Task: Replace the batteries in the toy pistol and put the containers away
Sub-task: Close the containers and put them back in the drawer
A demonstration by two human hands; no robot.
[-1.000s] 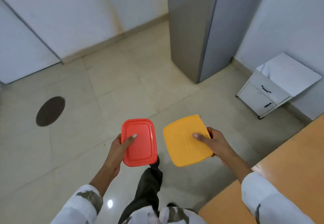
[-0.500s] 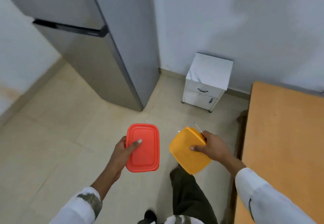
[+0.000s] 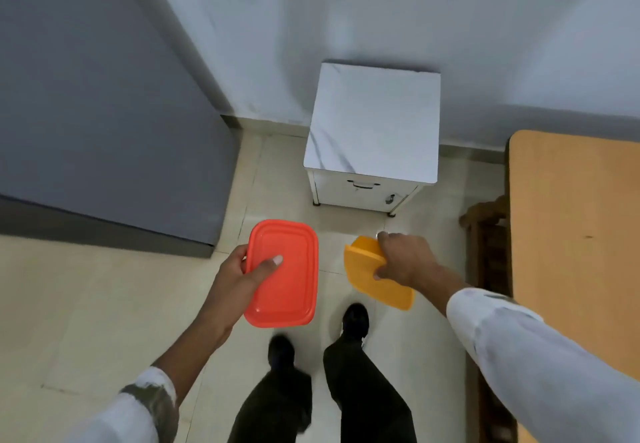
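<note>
Currently red container (image 3: 291,279) in left hand (image 3: 239,276)

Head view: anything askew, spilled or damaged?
Nothing looks spilled or damaged. Only the yellow container is askew, tilted steeply in the right hand. The left hand holds the red container nearly flat.
</note>
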